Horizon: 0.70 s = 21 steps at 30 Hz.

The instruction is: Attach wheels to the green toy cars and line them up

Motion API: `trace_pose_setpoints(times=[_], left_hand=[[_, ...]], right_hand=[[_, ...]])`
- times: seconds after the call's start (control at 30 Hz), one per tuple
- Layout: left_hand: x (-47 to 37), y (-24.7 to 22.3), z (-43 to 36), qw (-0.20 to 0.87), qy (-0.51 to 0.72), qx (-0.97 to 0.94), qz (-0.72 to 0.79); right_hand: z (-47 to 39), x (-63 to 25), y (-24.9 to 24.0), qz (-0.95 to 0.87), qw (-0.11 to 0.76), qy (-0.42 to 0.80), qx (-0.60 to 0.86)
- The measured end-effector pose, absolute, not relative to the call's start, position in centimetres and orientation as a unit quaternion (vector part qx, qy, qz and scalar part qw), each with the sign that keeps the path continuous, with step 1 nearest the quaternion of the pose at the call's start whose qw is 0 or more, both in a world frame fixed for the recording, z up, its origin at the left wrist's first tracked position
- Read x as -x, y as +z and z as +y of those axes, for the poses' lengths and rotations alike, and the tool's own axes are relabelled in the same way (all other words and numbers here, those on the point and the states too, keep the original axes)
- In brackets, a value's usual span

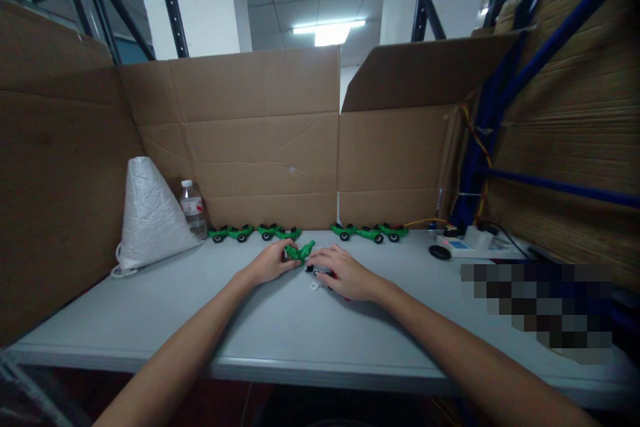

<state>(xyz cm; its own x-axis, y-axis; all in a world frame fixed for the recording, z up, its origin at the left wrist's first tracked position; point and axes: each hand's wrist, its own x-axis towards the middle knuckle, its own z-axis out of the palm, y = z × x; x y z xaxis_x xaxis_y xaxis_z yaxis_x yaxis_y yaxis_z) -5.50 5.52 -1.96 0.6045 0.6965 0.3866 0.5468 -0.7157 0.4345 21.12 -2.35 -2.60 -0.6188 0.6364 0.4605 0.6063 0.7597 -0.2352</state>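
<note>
My left hand (pixel 271 261) is closed around a small green toy part (pixel 299 252) near the middle of the table. Close beside it on the right, my right hand (pixel 346 272) reaches over some small black parts (pixel 317 270), its fingers bent. What its fingertips hold, if anything, is hidden. A bit of red shows under the right palm. A small white ring (pixel 314 286) lies on the table just in front of the black parts.
Several green toy cars (pixel 370 233) line the back of the grey table (pixel 280 337) by the cardboard wall (pixel 265 147). A silvery bag (pixel 150 220) and a bottle (pixel 193 208) stand left; a power strip (pixel 480 245) lies right, near a blue post.
</note>
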Motion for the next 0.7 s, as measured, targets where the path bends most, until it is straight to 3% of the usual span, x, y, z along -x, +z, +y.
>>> trace_pose_setpoints(times=[0.7], left_hand=[[4.9, -0.7, 5.0, 0.112, 0.389, -0.829, 0.387]], right_hand=[[-1.8, -21.5, -3.1, -0.893, 0.223, 0.028, 0.39]])
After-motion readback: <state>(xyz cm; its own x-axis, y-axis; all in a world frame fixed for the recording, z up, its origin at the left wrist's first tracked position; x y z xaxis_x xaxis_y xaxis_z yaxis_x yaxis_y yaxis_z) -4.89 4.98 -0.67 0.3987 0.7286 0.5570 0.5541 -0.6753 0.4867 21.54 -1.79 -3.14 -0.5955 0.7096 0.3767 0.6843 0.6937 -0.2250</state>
